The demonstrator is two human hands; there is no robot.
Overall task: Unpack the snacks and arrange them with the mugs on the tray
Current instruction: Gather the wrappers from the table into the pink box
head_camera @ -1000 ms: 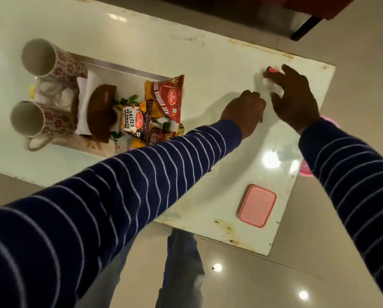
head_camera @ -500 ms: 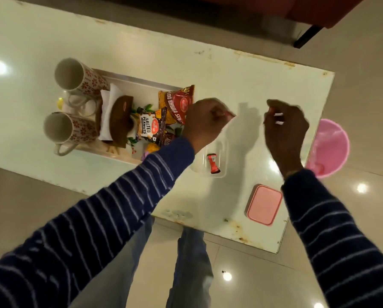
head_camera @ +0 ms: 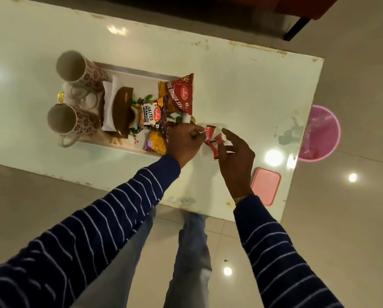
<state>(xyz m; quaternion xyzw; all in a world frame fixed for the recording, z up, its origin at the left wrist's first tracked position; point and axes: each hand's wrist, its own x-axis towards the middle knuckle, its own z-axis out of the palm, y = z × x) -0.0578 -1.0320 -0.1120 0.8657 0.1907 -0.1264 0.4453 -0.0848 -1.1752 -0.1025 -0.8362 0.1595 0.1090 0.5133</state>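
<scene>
A white tray [head_camera: 130, 71] on the pale table holds two floral mugs [head_camera: 82, 68] [head_camera: 73, 120] at its left end. A salted peanuts packet [head_camera: 151, 115], a red bhujia packet [head_camera: 181, 92] and a yellow snack packet [head_camera: 156, 144] lie at its right end. Just right of the tray stands a small clear container [head_camera: 222, 125] with red sachets [head_camera: 215, 151] in it. My left hand [head_camera: 186, 142] is closed above it, pinching one red sachet [head_camera: 209, 134]. My right hand [head_camera: 236, 157] hovers beside it with fingers apart, and another sachet [head_camera: 218, 138] shows at its fingertips.
A brown napkin holder [head_camera: 122, 110] with white napkins stands mid-tray beside a small white pot [head_camera: 83, 100]. A pink lid [head_camera: 266, 185] lies near the table's front right corner. A pink bin [head_camera: 322, 134] sits on the floor past the table's right edge.
Both hands came back from the far right of the table toward the tray, each carrying a small sachet. They now meet over the clear container, and more red sachets lie in it.
</scene>
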